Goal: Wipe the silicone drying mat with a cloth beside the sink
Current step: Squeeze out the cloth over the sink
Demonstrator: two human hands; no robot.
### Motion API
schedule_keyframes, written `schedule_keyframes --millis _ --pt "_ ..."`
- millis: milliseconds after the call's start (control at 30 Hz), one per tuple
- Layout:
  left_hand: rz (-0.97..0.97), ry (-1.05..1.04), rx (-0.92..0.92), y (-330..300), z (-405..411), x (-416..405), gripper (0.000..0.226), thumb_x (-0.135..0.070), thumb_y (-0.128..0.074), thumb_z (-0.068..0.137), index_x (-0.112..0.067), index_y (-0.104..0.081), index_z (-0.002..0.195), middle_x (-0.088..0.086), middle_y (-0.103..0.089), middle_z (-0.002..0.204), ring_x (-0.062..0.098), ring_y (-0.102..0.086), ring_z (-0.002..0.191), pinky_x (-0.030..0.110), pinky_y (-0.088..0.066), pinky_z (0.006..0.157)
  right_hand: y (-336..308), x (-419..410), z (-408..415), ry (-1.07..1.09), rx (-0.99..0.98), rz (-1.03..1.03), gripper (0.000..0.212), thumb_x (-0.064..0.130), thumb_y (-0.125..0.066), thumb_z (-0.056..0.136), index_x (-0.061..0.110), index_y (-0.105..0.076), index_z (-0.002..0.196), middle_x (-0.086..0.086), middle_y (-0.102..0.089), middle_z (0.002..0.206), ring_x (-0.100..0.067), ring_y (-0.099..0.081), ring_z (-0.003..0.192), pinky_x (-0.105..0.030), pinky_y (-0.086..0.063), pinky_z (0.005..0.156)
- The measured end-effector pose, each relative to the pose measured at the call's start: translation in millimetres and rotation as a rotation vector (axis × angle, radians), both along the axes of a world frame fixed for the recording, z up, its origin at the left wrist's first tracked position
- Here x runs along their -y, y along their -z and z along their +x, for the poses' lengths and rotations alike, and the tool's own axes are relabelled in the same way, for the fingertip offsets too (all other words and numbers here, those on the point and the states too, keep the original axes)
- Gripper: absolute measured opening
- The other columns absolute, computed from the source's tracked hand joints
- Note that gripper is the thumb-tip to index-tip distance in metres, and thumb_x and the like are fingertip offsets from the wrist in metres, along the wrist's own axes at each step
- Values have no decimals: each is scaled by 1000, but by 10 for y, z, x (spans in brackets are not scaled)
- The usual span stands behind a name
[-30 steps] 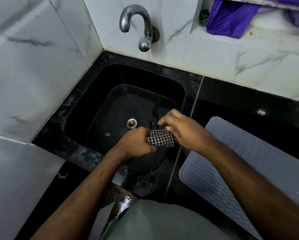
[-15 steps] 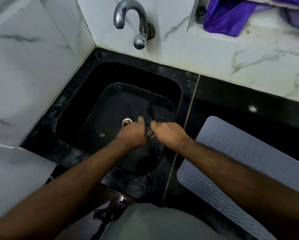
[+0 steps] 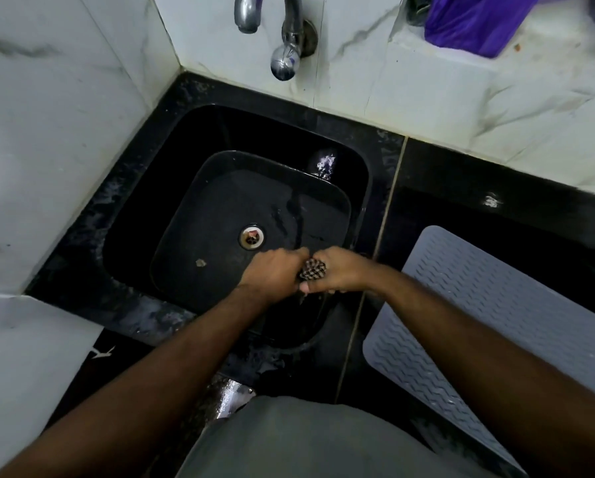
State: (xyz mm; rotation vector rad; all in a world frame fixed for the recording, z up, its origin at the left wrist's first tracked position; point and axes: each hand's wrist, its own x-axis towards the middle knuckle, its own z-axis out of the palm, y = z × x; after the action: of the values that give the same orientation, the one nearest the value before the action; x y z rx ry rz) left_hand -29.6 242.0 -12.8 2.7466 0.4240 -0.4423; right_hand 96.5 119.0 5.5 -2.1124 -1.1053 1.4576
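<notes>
While over sink [image 3: 134,188], both hands seemingly wring cloth [image 3: 312,269].

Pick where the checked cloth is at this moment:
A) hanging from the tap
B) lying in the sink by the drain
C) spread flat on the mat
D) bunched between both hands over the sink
D: the cloth is a tight wad gripped by the left hand and right hand above the sink, clear of the mat.
</notes>
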Motion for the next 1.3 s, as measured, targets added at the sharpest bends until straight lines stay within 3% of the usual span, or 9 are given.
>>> schedule_keyframes --millis 133,300,467,533,667,833,967,1133,1300 --pt "-618 -433 -4 -16 -165 -150 45 -47 -62 62 -12 -68 91 11 -73 81 22 -68 72 44 -59 69 1 76 -145 -350 707 334 109 46 -79 76 31 -6 156 -6 -24 153 -29 -32 136 -43 -36 105" --pt "-1047 -580 -77 -265 -203 33 14 -7 -63 74 -4 -63 87 8 -49 57 18 -42 46 27 -33 48 13 -67 -267 -402 933 478 79 19 -69 81 22 -29 150 -8 -48 122 -28 -54 103 -43 -54 78" --pt "-420 -473 -101 -156 -21 -53 49 -40 -72 70 -9 -64 108 10 -72 93 30 -70 86 36 -51 65 -81 -373 -238 -401 966 270 44 16 -58 88 13 -43 130 -10 -65 104 -32 -68 89 -41 -54 66" --pt "-161 -468 -40 -129 24 -35 48 -32 -62 89 -10 -47 128 13 -68 112 37 -68 100 42 -50 79 -32 -479 -233 -316 878 160 33 16 -58 86 13 -50 118 -12 -66 100 -35 -68 89 -39 -49 66" --pt "274 -240 37 -135 73 -26 46 -10 -44 98 -4 -29 142 12 -71 109 34 -71 97 39 -46 67 87 -613 -248 -10 576 -68 24 22 -63 76 14 -64 99 -8 -68 93 -29 -68 88 -33 -54 70" --pt "411 48 25 -85 -21 -24 53 -16 -47 99 -4 -25 145 8 -72 105 29 -73 87 35 -40 58 203 -577 -269 129 100 -251 15 -1 -61 69 6 -67 81 -12 -61 65 -21 -56 47 -23 -37 43" --pt "417 77 64 -93 -72 48 57 -25 -56 96 -6 -28 142 8 -71 106 29 -73 88 35 -41 57 106 -521 -213 -1 38 -359 15 2 -67 75 13 -59 68 -2 -46 53 -11 -37 37 -17 -24 38" --pt "-53 -452 79 -312 -124 100 49 -33 -71 86 -13 -41 119 7 -64 104 34 -67 93 41 -48 72 49 -473 -86 -149 454 23 23 30 -76 64 23 -58 77 6 -60 71 -21 -67 76 -33 -55 64" --pt "-1160 -675 -25 -497 -429 112 56 -38 -81 83 2 -63 117 9 -72 85 20 -68 64 20 -44 39 33 -8 -57 -186 412 434 43 20 -72 81 29 -59 121 5 -45 107 -16 -48 103 -33 -45 88"
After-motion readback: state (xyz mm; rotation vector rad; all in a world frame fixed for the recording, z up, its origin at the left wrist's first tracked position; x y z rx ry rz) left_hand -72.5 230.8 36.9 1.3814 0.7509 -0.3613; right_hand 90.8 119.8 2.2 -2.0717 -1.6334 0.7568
